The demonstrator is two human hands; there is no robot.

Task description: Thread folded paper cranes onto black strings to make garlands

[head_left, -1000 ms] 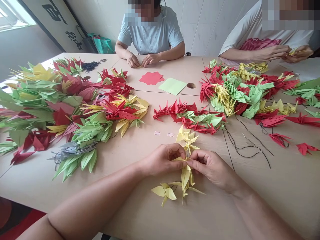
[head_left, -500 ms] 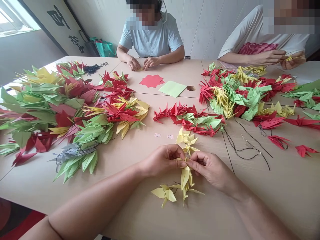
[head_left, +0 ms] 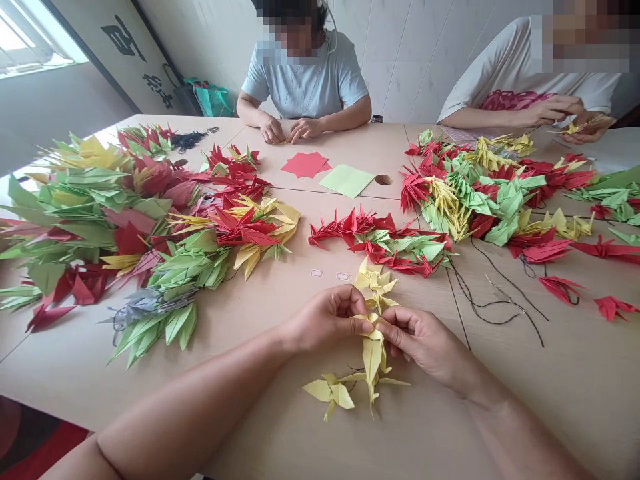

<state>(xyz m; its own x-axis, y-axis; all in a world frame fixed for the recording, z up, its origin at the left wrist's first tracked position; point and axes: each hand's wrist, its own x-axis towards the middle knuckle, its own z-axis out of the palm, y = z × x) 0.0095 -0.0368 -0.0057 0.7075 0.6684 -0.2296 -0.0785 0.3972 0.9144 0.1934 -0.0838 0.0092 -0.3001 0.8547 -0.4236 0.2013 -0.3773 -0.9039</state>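
Note:
My left hand (head_left: 327,319) and my right hand (head_left: 420,340) meet over the near middle of the table, both pinched on a string of yellow paper cranes (head_left: 373,353). Part of the string lies beyond my fingers as a small yellow cluster (head_left: 373,279). Another yellow crane (head_left: 333,393) rests on the table just below my hands.
Big heaps of red, green and yellow cranes lie at the left (head_left: 125,220), in the middle (head_left: 390,240) and at the right (head_left: 490,193). Black cords (head_left: 493,293) trail right of my hands. Red (head_left: 304,163) and green (head_left: 347,180) paper sheets lie before a seated person; another person folds at far right.
My hands stay pinched on the yellow string with only small finger shifts. The view has tipped slightly, so everything sits a little lower in the picture.

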